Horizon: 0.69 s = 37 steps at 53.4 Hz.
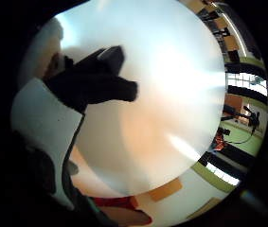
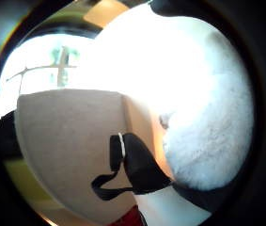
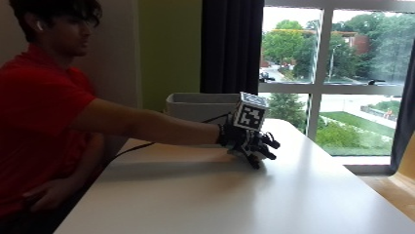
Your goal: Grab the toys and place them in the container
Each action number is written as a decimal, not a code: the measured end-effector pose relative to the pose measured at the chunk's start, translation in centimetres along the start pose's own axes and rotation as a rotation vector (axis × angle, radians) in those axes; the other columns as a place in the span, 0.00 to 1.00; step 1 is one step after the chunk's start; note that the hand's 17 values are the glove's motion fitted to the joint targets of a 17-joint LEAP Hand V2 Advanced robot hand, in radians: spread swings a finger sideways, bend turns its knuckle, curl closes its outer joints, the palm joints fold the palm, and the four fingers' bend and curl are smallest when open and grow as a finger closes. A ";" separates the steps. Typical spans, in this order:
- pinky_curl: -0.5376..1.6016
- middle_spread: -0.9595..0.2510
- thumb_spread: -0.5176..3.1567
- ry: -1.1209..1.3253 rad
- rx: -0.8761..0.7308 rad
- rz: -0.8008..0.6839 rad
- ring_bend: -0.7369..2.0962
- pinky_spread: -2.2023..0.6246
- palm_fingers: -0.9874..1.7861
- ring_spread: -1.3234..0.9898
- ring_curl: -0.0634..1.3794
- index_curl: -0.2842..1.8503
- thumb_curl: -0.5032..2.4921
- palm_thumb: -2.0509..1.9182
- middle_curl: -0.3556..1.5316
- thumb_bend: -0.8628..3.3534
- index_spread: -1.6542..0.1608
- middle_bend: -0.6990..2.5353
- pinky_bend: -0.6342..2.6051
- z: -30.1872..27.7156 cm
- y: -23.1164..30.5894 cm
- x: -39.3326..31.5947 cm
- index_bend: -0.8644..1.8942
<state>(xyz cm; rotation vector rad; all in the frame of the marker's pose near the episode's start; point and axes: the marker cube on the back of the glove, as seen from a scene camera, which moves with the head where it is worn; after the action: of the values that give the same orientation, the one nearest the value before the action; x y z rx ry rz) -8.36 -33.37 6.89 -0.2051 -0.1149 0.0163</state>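
Person: seated at 9 o'clock of the outside view in a red shirt, right arm stretched out over the counter [image 3: 214, 200]; the bare hand [image 3: 48, 192] rests low by the counter's near edge.
Container: a grey, straight-walled bin [image 3: 198, 106] standing on the counter at the far side, at about 11 o'clock from the hand; its inside cannot be seen from this angle. In the thumb side palm view its beige-grey wall [image 2: 69, 150] is near the palm.
Hand: the black-gloved right hand [image 3: 250, 141] is just above the counter beside the bin, fingers curled downward; whether they enclose anything cannot be told from the outside view.
Toy: a white, fluffy plush [image 2: 207, 127] with a dark patch at its edge fills much of the thumb side palm view, close against the palm.
Counter: white and smooth, filling the little finger side palm view [image 1: 171, 94] behind a gloved fingertip [image 1: 124, 90].
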 end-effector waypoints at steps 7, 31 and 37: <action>0.46 0.75 0.43 0.151 -0.065 -0.012 0.39 0.80 0.32 0.57 0.19 0.32 0.25 0.51 0.33 0.20 0.69 0.25 0.60 0.8 0.0 -0.2 0.36; 0.40 0.67 0.47 0.288 -0.089 -0.035 0.53 0.70 0.52 0.48 0.26 0.36 0.29 0.59 0.30 0.22 0.67 0.27 0.52 0.0 0.1 -0.4 0.48; 0.41 0.60 0.47 0.272 0.018 -0.027 0.55 0.66 0.62 0.43 0.27 0.37 0.31 0.62 0.32 0.23 0.68 0.29 0.55 0.3 0.3 -0.7 0.46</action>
<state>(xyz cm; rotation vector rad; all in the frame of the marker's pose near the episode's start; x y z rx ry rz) -9.07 -33.03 7.07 -0.1855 0.1537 -0.0375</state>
